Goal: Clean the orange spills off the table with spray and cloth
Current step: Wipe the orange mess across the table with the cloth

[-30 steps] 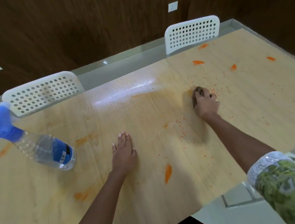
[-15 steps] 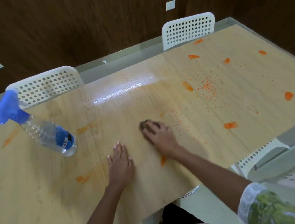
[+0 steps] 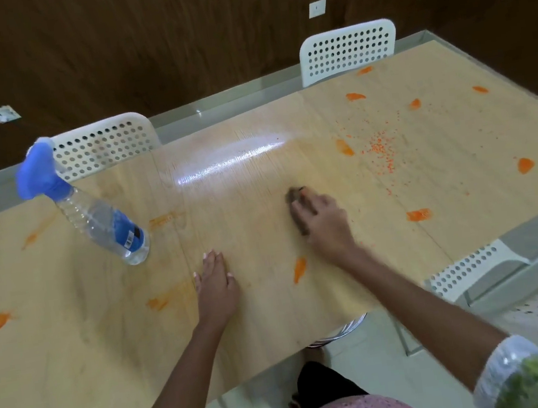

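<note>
— Wood-grain tabletop (image 3: 275, 306) first: where do the orange spills lie from the dark scrap of cloth (image 3: 294, 194)?
— Nearest is the long orange smear (image 3: 299, 269), just toward the table's near edge from the right hand (image 3: 323, 222), which presses the cloth down, fingers curled over it.
— And the left hand (image 3: 216, 284)?
— Flat, fingers straight, holding nothing; the clear blue-capped spray bottle (image 3: 100, 217) stands beyond it.

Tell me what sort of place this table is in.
Probably a meeting or dining room, though the view shows little of it: a long wooden table, white perforated chairs drawn up along its sides, and dark wood-panelled walls with a wall socket.
</note>
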